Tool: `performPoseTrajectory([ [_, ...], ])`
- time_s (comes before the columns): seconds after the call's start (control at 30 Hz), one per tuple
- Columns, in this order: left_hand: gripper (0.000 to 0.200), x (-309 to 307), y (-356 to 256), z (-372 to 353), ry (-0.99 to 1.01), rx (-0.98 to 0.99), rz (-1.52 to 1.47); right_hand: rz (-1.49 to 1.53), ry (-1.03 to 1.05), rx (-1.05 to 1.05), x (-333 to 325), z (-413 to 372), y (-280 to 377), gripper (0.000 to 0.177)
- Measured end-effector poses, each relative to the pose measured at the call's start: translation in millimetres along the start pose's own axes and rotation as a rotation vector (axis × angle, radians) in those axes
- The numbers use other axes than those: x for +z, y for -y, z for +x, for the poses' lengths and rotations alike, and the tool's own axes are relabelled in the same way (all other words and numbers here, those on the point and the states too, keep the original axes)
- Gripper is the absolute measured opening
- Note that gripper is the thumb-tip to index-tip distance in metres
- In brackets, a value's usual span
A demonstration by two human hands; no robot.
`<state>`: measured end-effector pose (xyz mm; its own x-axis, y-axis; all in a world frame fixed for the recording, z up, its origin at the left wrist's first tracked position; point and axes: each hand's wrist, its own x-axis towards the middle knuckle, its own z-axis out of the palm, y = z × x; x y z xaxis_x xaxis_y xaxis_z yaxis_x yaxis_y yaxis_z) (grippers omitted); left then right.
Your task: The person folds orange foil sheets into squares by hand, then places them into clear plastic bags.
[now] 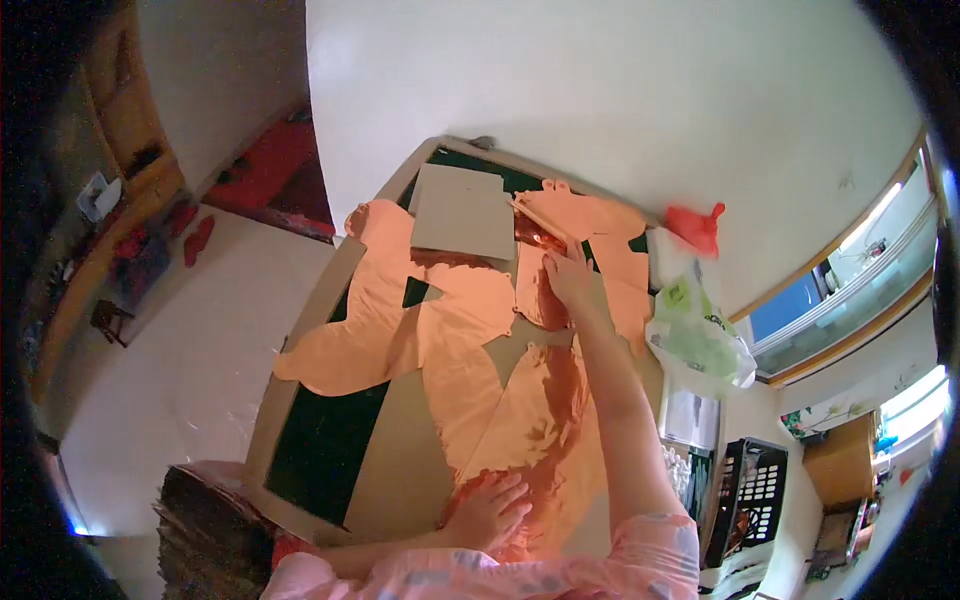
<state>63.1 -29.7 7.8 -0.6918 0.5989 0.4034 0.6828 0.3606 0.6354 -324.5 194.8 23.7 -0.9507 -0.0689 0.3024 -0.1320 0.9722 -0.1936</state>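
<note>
Flat, uninflated rose-gold foil balloons lie overlapping on a table with beige board and dark green patches. My left hand rests palm down, fingers spread, on the shiny foil nearest my body. Farther up the table, my right hand presses its fingers on the right edge of a small folded foil balloon; its fingertips are partly hard to make out. Just left of that fold, a grey-beige cardboard square lies over part of the foil. Another foil piece spreads out right of my right hand.
Along the right side lie a red plastic bag and a white-and-green plastic bag. A black plastic crate stands lower right. Stacked dark-edged material sits at the lower left. A white wall rises behind the table.
</note>
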Motion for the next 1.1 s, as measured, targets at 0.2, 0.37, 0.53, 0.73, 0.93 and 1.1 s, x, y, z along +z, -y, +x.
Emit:
performPoseTrajectory([
  [0.2, 0.034, -4.8, 0.7, -0.8, -0.02, -0.005, 0.041, -0.003, -0.098, 0.042, 37.0, 47.2, -28.9, 0.043],
  [0.37, 0.034, -3.5, 2.9, -0.4, -0.023, 0.014, 0.039, 0.249, -0.475, -0.118, -18.9, 65.6, -43.6, 0.031],
  [0.53, 0.032, -9.5, 0.8, 6.1, -0.072, 0.066, 0.053, 0.478, -0.643, -0.124, -140.2, 32.6, -14.2, 0.017],
  [0.73, 0.04, -25.1, 1.0, 9.1, -0.179, 0.028, 0.04, 0.626, -0.691, -0.195, -242.1, -46.8, 27.5, 0.014],
  [0.93, 0.058, -82.3, -1.3, 66.7, -0.503, 0.023, -0.119, 0.852, -0.671, -0.309, -308.2, -122.3, 65.9, 0.012],
  [1.1, 0.073, -144.8, 27.2, 166.6, -0.654, -0.11, -0.167, 0.893, -0.63, -0.194, -333.7, -175.0, 99.4, 0.012],
])
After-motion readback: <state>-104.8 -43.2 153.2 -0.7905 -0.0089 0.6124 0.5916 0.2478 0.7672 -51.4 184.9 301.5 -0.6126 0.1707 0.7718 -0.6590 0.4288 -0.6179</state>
